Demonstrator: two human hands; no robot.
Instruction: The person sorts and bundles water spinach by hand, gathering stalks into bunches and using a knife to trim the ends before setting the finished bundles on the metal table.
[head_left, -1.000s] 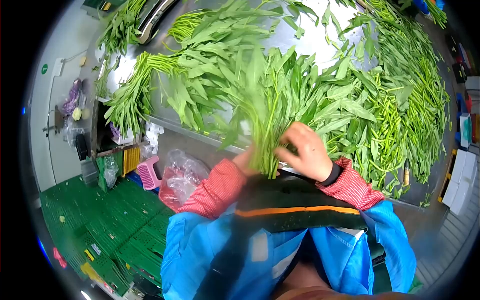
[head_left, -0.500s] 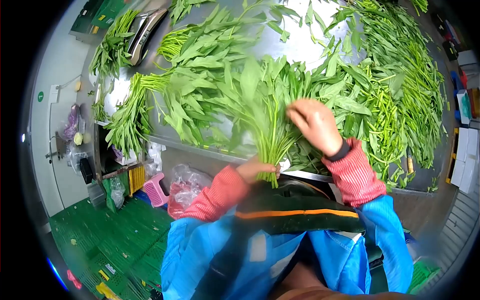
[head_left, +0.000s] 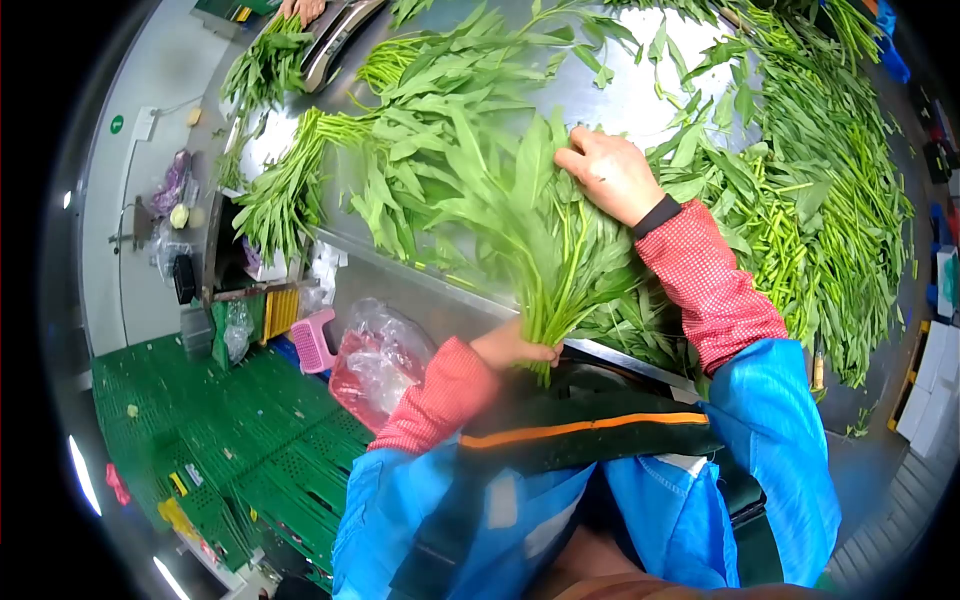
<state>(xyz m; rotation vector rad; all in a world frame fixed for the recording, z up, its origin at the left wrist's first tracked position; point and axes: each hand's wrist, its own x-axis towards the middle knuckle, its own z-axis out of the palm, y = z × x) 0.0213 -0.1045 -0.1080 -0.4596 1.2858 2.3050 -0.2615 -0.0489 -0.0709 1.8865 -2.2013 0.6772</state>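
Observation:
My left hand [head_left: 508, 346] is wrapped round the stem ends of a bunch of water spinach [head_left: 560, 275], close to my body at the table's front edge. The stems fan upward from my fist, leaves away from me. At the leafy top right of this bunch is my right hand [head_left: 615, 178], fingers curled in a pinch. What lies between those fingertips is hidden. To the right spreads a large heap of loose water spinach [head_left: 830, 220]. Gathered bunches [head_left: 425, 95] lie on the metal table [head_left: 620, 92] to the left.
Another person's hand [head_left: 303, 10] shows at the top left, near a bunch and a dark, shiny device [head_left: 335, 45]. Below the table's left side are a pink plastic stool [head_left: 313, 342], a plastic bag [head_left: 385, 345] and green slatted flooring [head_left: 230, 430]. A knife-like handle [head_left: 818, 373] lies at the right.
My right hand has moved up and slightly left towards the bunch's leaf tips. My left hand keeps its grip on the stems. Another person's hand has appeared at the top left. The view has shifted.

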